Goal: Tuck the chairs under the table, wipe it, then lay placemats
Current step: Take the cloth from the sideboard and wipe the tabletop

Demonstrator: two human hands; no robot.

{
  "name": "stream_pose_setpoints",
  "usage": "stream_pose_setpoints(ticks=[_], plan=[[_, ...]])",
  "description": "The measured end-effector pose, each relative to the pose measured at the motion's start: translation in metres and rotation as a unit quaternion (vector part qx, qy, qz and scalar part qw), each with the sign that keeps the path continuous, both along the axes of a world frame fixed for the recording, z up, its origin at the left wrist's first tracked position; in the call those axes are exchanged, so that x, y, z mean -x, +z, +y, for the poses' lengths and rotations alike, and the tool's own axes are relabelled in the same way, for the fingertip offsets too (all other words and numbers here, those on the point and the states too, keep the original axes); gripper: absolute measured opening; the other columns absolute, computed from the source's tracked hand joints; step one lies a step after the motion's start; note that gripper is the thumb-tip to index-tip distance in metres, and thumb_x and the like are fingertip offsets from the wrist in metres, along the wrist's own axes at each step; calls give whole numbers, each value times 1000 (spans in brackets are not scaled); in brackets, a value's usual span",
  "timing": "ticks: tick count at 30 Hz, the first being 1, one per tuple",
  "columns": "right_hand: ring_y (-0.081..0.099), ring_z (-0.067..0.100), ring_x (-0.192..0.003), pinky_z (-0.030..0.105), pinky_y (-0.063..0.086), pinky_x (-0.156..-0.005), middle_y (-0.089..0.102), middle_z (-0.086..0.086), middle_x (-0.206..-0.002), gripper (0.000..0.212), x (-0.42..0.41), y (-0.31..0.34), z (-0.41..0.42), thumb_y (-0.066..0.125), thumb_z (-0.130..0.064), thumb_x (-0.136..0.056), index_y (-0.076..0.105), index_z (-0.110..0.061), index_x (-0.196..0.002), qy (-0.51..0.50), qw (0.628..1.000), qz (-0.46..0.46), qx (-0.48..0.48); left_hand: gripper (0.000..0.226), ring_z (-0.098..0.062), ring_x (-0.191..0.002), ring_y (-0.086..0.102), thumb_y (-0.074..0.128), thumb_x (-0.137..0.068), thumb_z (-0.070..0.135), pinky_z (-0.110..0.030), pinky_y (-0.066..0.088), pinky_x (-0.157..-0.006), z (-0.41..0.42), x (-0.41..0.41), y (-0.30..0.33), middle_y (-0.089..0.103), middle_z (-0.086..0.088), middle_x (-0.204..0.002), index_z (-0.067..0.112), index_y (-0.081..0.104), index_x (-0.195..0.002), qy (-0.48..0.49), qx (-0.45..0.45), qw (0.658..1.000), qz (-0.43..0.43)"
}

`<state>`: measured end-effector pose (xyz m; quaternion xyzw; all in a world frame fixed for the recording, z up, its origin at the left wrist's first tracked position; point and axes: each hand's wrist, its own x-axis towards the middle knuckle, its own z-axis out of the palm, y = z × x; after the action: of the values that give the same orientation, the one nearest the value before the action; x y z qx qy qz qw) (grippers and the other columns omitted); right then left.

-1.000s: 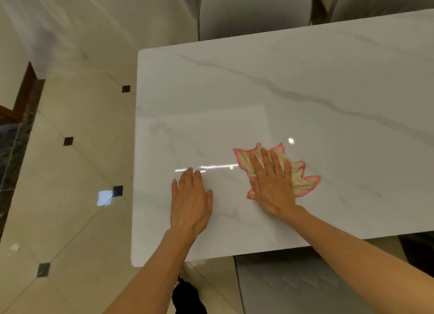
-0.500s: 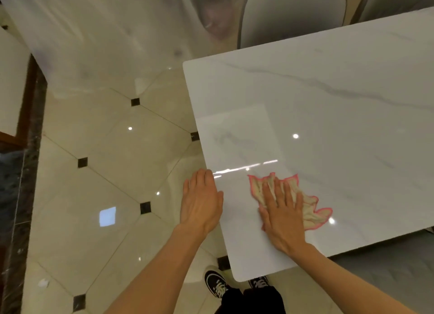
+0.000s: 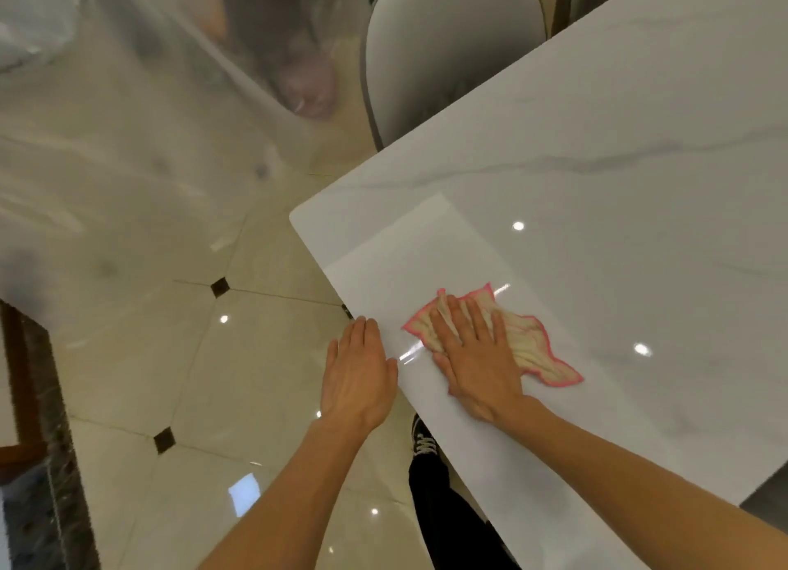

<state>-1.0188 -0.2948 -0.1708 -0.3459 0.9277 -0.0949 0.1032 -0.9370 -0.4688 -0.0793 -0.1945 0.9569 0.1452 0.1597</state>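
Head view: right hand (image 3: 477,358) flat on cloth (image 3: 528,348) atop table (image 3: 618,185), left hand (image 3: 358,371) open at edge.

No legible text, label, brand, number or sign on any surface in view.

Place: you stand in a home dining room | table (image 3: 597,151): glossy white marble-look top, grey veins | chair (image 3: 452,53): pale padded back at the far edge | floor (image 3: 239,382): polished cream tiles, small black diamond insets
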Motion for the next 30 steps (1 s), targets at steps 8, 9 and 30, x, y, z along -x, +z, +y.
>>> stream_pose_setpoints(ticks=[8,9,30], plan=[[7,33,-149,58,8,-116,-7,2,-163,62,90,5,-172,15,-49,-100,12,-23,-156,60,998,-14,-19,58,-25,-141,34,47,-100,27,-44,27,-117,-123,68,5,35,-11,-155,7,29,-151,37,-5,999,-16],[7,33,-149,59,8,-116,-7,2,-162,61,99,7,-187,15,-49,-100,12,-23,-156,64,998,-17,-23,59,-25,-143,32,47,-100,27,-43,26,-118,-134,71,6,32,-11,-156,6,28,-152,34,3,999,-30],[-8,26,-149,60,-10,-114,-21,-9,-159,62,191,21,-196,13,-53,-99,-5,-32,-155,-473,879,-56,-35,68,-23,-153,4,41,-104,40,-37,3,-123,-233,301,68,8,-7,-166,11,11,-157,-362,-35,931,17]])
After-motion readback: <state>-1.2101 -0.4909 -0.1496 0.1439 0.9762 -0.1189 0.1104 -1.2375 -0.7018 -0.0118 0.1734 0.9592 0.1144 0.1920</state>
